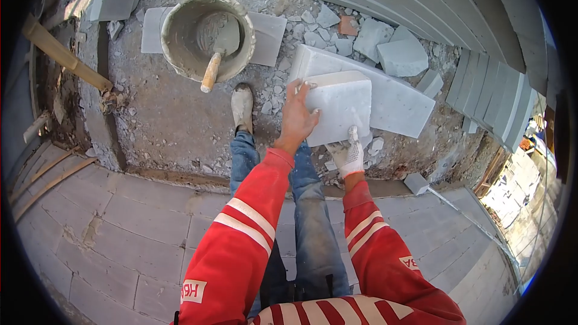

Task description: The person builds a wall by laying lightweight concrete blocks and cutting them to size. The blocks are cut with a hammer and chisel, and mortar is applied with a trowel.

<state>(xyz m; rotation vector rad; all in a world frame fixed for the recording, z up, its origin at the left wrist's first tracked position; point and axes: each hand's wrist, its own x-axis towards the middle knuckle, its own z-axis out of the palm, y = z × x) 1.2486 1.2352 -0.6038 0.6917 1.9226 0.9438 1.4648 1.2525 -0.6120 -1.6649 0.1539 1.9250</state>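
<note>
A short, pale aerated concrete block (341, 107) is between my two hands, above a longer white block (391, 103). My bare left hand (297, 115) grips its left edge, with the thumb on the top face. At the near edge, my right hand (348, 154) in a white dotted glove holds the block, thumb on top and fingers partly hidden below. To the left, a mortar-crusted bucket (245, 54) stands on a pale slab (269, 37). Inside it rests a trowel (211, 73), its wooden handle over the rim.
Broken block pieces (402, 57) and rubble lie beyond the long block. Stacked blocks (409, 0) rise at the upper right, with more thin blocks (490, 93) below. A wooden post (66, 54) leans at left. A block wall (150, 210) runs along the near side.
</note>
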